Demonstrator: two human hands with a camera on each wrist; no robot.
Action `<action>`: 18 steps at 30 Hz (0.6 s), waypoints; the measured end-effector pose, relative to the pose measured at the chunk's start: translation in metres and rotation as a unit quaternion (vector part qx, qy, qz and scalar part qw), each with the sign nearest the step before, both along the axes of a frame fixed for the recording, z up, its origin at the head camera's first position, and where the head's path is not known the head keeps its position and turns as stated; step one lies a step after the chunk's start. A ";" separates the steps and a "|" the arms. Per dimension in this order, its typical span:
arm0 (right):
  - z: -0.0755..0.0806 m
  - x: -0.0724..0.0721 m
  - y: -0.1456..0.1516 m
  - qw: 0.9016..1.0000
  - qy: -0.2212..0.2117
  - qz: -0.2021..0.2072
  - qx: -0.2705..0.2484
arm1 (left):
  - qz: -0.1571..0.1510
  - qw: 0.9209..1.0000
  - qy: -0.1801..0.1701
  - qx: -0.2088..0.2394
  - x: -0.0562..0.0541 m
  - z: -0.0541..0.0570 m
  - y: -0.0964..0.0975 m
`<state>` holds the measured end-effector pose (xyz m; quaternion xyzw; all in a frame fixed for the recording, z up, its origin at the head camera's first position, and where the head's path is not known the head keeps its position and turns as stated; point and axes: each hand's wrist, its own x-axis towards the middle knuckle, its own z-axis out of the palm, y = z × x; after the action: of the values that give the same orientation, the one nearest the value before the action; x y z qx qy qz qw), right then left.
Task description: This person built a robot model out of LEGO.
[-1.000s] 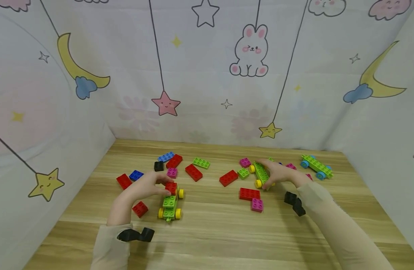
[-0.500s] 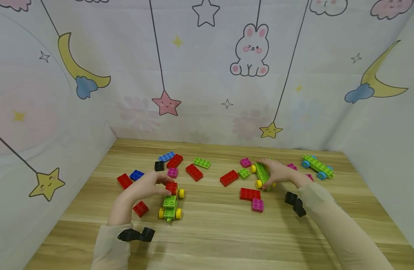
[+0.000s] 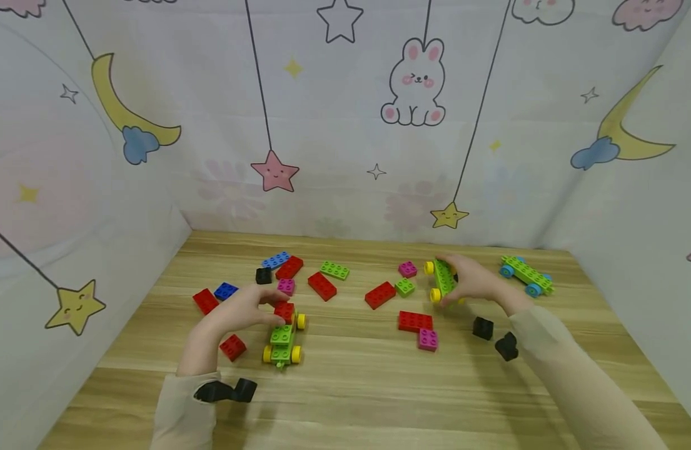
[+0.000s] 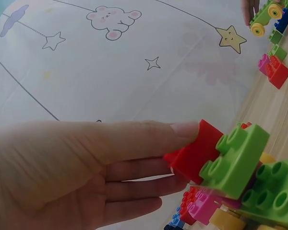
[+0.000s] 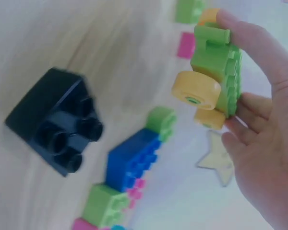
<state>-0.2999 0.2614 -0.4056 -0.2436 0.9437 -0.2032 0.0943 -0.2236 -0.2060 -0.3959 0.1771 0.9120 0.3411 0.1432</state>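
Toward the left of the bench [image 3: 345, 400], a red brick [image 3: 284, 312] at the far end of a yellow-wheeled green car [image 3: 281, 354] is pinched by the left hand [image 3: 238, 312], thumb nearer. Farther off, at right, a green chassis [image 3: 444, 279] is gripped by the right hand [image 3: 476, 280], thumb at its near end.

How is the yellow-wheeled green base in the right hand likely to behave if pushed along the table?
The green base would probably roll on its round yellow wheels. Its straight, solid-looking body suggests stiffness. With wheels jutting from its sides, it seems unlikely to tip.
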 end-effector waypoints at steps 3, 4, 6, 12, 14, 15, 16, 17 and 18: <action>0.010 0.007 -0.002 1.000 0.007 -0.009 -0.006 | 0.005 1.000 0.017 -0.002 0.001 0.002 0.002; 0.013 0.009 -0.003 1.000 0.008 -0.013 -0.006 | 0.007 1.000 0.026 0.000 0.002 0.003 0.004; 0.020 0.014 -0.006 1.000 0.013 -0.018 -0.005 | 0.008 0.999 0.049 0.005 0.004 0.006 0.009; 0.038 0.033 -0.028 0.999 0.028 -0.020 -0.009 | 0.010 0.993 0.117 0.015 0.010 0.014 0.034; 0.040 0.039 -0.036 0.999 0.029 -0.020 -0.013 | 0.007 0.991 0.136 0.017 0.013 0.015 0.044; 0.040 0.043 -0.039 0.999 0.028 -0.019 -0.016 | 0.006 0.989 0.146 0.018 0.015 0.016 0.050; 0.041 0.046 -0.043 0.999 0.027 -0.017 -0.019 | 0.005 0.988 0.155 0.020 0.016 0.016 0.056; 0.041 0.050 -0.046 0.999 0.023 -0.016 -0.024 | 0.003 0.986 0.164 0.023 0.018 0.016 0.062; 0.042 0.053 -0.049 0.999 0.020 -0.014 -0.028 | 0.002 0.985 0.172 0.025 0.019 0.016 0.068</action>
<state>-0.2467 0.2119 -0.3641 -0.2367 0.9427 -0.2258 0.0657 -0.2042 -0.1379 -0.3801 0.2349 0.9145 0.3288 -0.0205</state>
